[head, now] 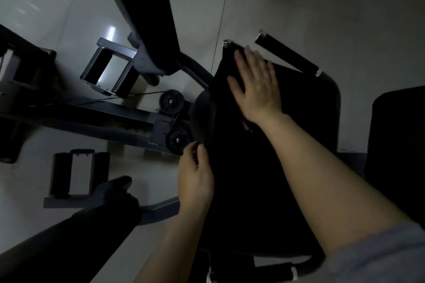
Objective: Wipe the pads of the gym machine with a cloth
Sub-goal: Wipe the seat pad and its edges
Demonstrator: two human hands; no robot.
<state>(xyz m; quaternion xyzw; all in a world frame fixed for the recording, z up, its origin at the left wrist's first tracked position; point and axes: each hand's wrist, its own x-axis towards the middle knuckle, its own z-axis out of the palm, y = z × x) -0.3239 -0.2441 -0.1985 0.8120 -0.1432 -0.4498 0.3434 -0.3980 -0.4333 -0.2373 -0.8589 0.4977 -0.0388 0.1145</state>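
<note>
A large black seat pad (253, 179) of the gym machine fills the middle of the head view. A dark cloth (224, 73) lies over the pad's far left corner, hard to tell apart from the pad in the dim light. My right hand (257, 85) lies flat on the cloth with fingers spread, pressing it onto the pad. My left hand (195, 174) grips the pad's left edge, thumb on top and fingers curled around the side.
A long black pad (142, 7) slants across the top left. A black grip handle (287, 56) sticks out beyond the seat, and another dark pad (400, 145) stands at the right. Frame bars and two pulleys (171, 101) lie left. My dark-clad leg (92, 225) is at the lower left.
</note>
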